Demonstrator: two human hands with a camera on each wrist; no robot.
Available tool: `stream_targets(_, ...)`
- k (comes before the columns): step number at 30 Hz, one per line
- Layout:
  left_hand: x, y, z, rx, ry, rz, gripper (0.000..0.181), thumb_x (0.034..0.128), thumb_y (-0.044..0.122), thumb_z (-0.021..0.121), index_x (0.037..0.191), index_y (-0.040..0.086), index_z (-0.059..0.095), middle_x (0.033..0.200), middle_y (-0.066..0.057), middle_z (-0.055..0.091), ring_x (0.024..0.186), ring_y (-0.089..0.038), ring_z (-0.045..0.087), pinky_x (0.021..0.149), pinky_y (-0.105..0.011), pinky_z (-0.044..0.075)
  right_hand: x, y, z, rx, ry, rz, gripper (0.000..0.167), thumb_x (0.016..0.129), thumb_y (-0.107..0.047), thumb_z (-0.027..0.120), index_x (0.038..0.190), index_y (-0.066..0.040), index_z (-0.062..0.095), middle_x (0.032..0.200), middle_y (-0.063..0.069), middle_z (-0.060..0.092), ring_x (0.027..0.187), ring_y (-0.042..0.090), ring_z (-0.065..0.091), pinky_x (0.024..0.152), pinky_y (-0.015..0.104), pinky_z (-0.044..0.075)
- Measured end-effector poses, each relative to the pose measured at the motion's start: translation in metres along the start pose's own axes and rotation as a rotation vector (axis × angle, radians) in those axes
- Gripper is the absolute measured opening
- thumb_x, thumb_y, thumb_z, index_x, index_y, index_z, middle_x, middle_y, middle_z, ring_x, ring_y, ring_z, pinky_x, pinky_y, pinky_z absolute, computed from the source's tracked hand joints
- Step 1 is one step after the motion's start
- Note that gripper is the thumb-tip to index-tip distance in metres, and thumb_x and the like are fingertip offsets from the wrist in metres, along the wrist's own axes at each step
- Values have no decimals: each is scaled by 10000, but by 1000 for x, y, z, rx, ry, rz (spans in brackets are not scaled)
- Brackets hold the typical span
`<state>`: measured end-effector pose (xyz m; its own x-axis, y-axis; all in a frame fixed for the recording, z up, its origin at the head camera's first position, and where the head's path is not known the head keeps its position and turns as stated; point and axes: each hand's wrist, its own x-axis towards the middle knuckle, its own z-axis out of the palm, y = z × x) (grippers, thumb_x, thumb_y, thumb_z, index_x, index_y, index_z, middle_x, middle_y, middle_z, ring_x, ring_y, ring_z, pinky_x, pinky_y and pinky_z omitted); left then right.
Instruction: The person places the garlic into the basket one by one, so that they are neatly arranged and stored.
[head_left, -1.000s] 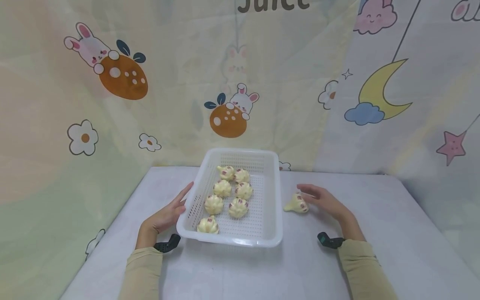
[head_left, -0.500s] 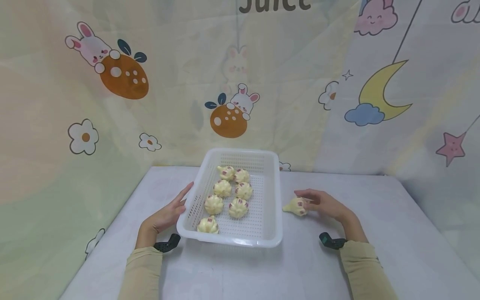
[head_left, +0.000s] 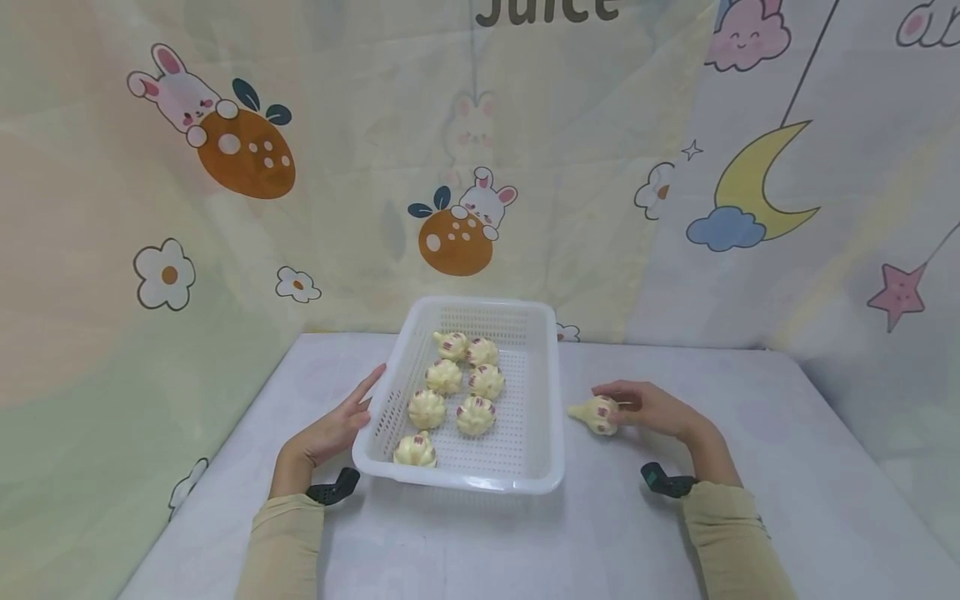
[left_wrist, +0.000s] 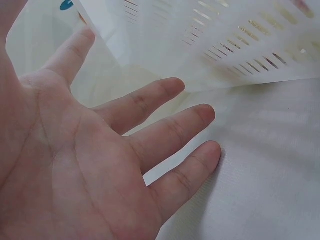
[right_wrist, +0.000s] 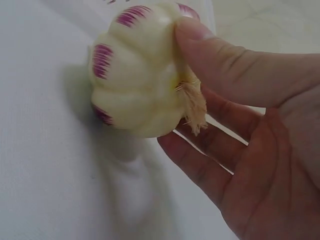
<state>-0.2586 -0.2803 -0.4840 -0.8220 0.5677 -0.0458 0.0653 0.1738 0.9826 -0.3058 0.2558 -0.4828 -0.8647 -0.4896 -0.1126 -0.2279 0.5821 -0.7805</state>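
A white plastic basket with slotted walls holds several cream garlic bulbs marked with purple streaks. At its left side is my left hand, fingers spread and straight, the thumb near the rim. In the left wrist view the palm faces the basket wall; whether the fingertips touch it I cannot tell. Right of the basket, my right hand pinches another garlic bulb between thumb and fingers, its stem pointing left. The right wrist view shows the root tuft facing the palm.
The basket stands on a white-covered table. Behind it hangs a printed cloth with rabbits, flowers and a moon. Dark wrist devices sit at both wrists.
My right hand has come down toward the front and now pinches the single garlic bulb, which has turned slightly. The left hand and basket have stayed in place.
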Motion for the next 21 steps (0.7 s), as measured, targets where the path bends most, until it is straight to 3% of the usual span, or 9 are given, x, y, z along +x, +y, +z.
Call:
stream_targets(7, 0, 3, 1, -4, 14, -7, 737, 974, 335, 494, 1502, 432, -11, 1597, -128, 105, 1400, -460, 220, 1027, -640, 299, -7, -6, -5, -51, 1, 44, 575, 808, -415, 724, 1302, -167, 564, 1359, 74, 542, 1265, 337, 484, 1010, 550, 391)
stream_targets(14, 0, 2, -1, -1, 0, 6, 725, 996, 247, 451, 1506, 409, -37, 1597, -139, 85, 1404, -459, 204, 1026, -639, 298, -9, -5, -6, -5, -13, -14, 488, 821, -313, 733, 1236, -118, 567, 1301, 122, 559, 1231, 363, 510, 986, 529, 419)
stream_targets(21, 0, 1, 0, 7, 0, 0, 713, 997, 268, 448, 1505, 418, -30, 1599, -127, 81, 1406, -458, 199, 1029, -652, 282, -14, -4, -5, -39, 25, 8, 507, 819, -326, 733, 1235, -117, 533, 1303, 134, 536, 1227, 375, 500, 970, 518, 436)
